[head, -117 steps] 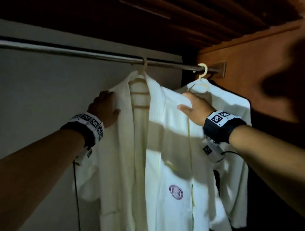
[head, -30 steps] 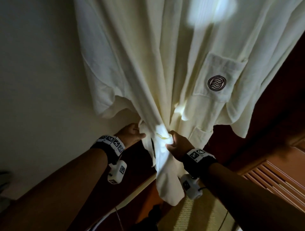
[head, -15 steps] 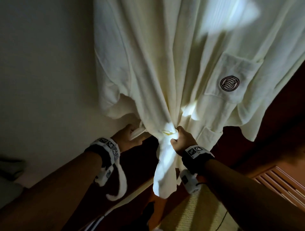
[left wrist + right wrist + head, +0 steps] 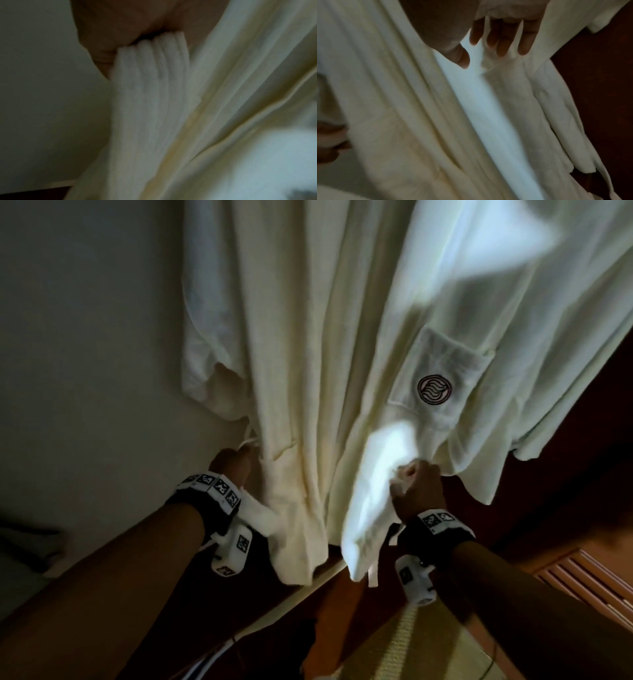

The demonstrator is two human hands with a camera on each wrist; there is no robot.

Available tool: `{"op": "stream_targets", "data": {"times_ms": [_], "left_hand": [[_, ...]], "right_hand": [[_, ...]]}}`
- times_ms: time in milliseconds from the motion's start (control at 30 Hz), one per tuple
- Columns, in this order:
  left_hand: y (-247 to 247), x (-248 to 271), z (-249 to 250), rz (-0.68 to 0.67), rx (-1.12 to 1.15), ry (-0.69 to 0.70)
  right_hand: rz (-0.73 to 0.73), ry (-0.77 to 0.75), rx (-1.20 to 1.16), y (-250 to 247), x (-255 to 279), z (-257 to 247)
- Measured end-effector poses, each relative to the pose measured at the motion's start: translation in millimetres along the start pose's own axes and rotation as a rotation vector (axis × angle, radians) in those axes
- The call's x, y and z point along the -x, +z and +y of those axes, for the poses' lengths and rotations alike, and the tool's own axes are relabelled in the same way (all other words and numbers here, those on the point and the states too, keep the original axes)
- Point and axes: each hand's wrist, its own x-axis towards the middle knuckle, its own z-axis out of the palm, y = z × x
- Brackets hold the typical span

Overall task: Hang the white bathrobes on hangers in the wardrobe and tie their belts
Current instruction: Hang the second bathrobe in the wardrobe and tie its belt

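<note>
A white bathrobe (image 4: 342, 337) hangs in front of me, its chest pocket (image 4: 442, 381) marked with a round logo. At the robe's left side my left hand (image 4: 233, 465) grips the ribbed white belt (image 4: 260, 517), whose loose part drapes over that wrist. The left wrist view shows the left hand's fingers (image 4: 120, 27) curled round the belt (image 4: 150, 81). My right hand (image 4: 419, 484) holds a bunched fold of the robe's front panel below the pocket. In the right wrist view its fingers (image 4: 501, 40) curl over the cloth (image 4: 402, 108). The hanger and rail are out of view.
A pale wall (image 4: 85, 337) stands behind the robe on the left. Dark wood (image 4: 565, 508) lies to the right, with a slatted wooden panel (image 4: 582, 577) lower down. A woven mat (image 4: 411, 645) covers the floor below the hem.
Both hands have moved apart from the bunched middle of the robe, the left going left with the belt and the right going right with the front panel. The view has come closer.
</note>
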Motion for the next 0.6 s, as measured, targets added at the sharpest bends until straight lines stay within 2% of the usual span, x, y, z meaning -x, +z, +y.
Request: {"op": "stream_targets", "data": {"times_ms": [67, 133, 167, 233, 367, 467, 600], "left_hand": [[-5, 7, 14, 0.036, -0.014, 0.022], [-6, 8, 23, 0.085, 0.006, 0.006], [-7, 13, 28, 0.067, -0.011, -0.002], [-6, 16, 35, 0.065, 0.062, -0.058], [8, 26, 49, -0.049, 0.042, 0.007], [31, 33, 55, -0.191, -0.109, 0.141], [76, 51, 64, -0.289, -0.188, 0.303]], "right_hand": [[0.099, 0.185, -0.009, -13, -8, 2], [0.004, 0.338, -0.01, -22, -22, 4], [-0.093, 0.328, -0.015, -26, -29, 3], [-0.256, 0.211, -0.011, -33, -42, -1], [-0.318, -0.042, 0.077, -45, -53, -22], [-0.342, -0.207, 0.128, -55, -57, -47], [-0.512, -0.476, 0.15, -74, -69, -78]]}}
